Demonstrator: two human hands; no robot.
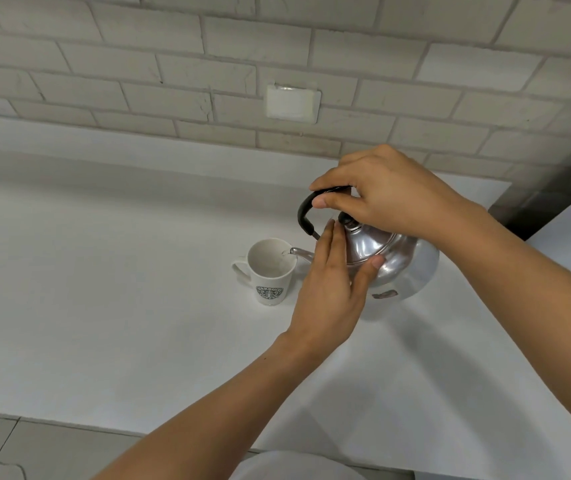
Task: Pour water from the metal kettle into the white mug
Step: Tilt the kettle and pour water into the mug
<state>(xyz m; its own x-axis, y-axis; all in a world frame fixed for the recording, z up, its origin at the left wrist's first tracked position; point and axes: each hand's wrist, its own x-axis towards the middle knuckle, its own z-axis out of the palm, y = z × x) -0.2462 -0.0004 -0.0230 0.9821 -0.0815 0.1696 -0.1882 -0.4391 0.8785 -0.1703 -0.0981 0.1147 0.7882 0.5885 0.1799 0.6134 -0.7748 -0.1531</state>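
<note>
On counter (104, 271): one kettle (405, 268) (one mug (270, 271)).

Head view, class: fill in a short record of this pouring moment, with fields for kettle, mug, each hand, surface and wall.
kettle: metal kettle, tilted, spout at the mug's rim
water: thin stream entering the mug
mug: white mug, upright, dark logo, handle pointing left
right hand: right hand, grip closed on the black handle
left hand: left hand, open, fingers flat against the kettle's lid
surface: white counter
wall: pale brick tiles, one blank white cover plate
</note>
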